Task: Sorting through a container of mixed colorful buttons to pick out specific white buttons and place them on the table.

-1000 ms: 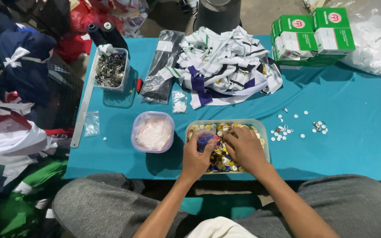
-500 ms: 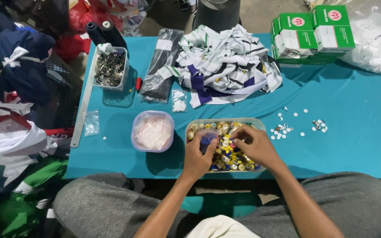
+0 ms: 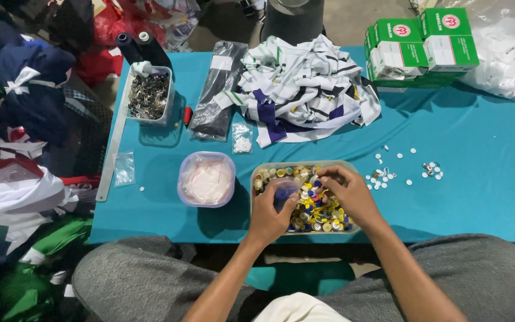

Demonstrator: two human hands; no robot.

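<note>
Both hands are down in a shallow tray (image 3: 257,173) of mixed buttons (image 3: 314,206), yellow, blue, white and red, which sits at the near edge of the teal table (image 3: 478,149) right in front of the seated person, close enough to pick through without stretching

The left hand (image 3: 272,211) lies over the left half of the tray with its fingers curled around something blue; what that blue thing is cannot be told, and the hand hides how firmly it is held. The right hand (image 3: 344,191) reaches in from the right, fingertips pinched together over the far part of the pile as if closed on a single button, though any button between them is too small to see

Just right of the tray a scatter of small white buttons (image 3: 382,176) lies loose on the cloth, apart from the coloured mix, which looks like a sorted-out group kept within easy reach of the right hand. Just left of the tray stands a round tub (image 3: 207,179) holding a clear bag with a red strip

Farther off are a clear box of dark metal bits (image 3: 147,95), two dark thread cones (image 3: 141,48), a long dark packet (image 3: 219,89), a heap of striped white and purple cloth (image 3: 305,89) and green and white boxes (image 3: 421,45) at the far right
</note>
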